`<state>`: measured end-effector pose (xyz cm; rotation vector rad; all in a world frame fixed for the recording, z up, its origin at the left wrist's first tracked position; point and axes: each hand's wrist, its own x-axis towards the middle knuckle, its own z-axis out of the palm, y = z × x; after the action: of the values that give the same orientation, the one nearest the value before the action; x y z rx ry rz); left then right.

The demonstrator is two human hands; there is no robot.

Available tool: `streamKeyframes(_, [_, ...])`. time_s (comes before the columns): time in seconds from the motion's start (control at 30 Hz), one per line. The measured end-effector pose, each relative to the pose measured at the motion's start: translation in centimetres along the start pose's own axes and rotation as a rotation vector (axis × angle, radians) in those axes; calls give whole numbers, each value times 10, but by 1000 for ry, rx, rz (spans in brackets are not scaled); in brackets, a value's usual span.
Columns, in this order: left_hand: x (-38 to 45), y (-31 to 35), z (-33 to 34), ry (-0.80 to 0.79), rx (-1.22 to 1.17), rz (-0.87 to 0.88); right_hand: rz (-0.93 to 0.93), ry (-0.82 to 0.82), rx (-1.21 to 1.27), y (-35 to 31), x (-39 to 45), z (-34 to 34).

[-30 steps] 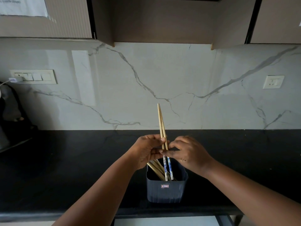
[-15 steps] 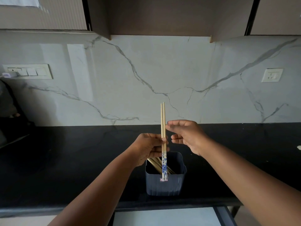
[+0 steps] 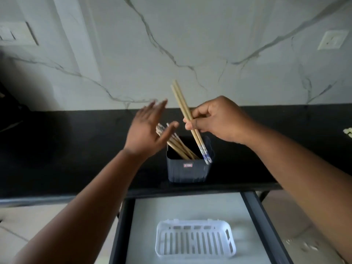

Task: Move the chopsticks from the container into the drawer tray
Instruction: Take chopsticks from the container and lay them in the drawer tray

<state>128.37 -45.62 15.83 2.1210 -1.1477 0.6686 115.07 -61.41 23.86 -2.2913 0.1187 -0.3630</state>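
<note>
The right hand [image 3: 219,119] pinches 2 chopsticks [image 3: 187,119] between thumb and fingers, their patterned blue-and-white ends hanging at the dark container's [image 3: 187,171] 3 o'clock rim and the plain tips slanting up toward 11 o'clock. The left hand [image 3: 147,130] is spread and empty, blurred, at the container's 10 o'clock, in front of the remaining chopsticks [image 3: 179,147], which lean toward that side. Several are left in there; I cannot tell the count. At 6 o'clock from the container, in the open drawer [image 3: 253,216], the white slotted tray [image 3: 194,239] shows nothing in it. So the task looks barely begun: 1 pair lifted, none delivered, and the rest yet to move.
</note>
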Motion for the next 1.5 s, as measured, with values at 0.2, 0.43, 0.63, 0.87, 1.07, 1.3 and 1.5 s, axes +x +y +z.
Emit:
streamKeyframes(0.2, [-61,-58,50,-312,140,-315,112,-510,-296,64,-58,80])
streamKeyframes(0.43, [-129,-81,109,-733,350,-379,269,-714,-279,164,-101,157])
streamKeyframes(0.63, [-133,-88,115,-696,360,-366,276,-828,-287,204,-105,194])
streamKeyframes(0.87, [-135,-90,117,-669,362,-376,355,-923,-415,220,-108,227])
streamKeyframes(1.07, [-136,-89,118,-647,367,-376,340,-991,-506,228,-117,253])
streamKeyframes(1.3, [-137,-90,117,-643,354,-376,364,-988,-425,235,-115,252])
streamKeyframes(1.5, [-137,-90,117,-649,354,-375,429,-901,-359,233,-117,238])
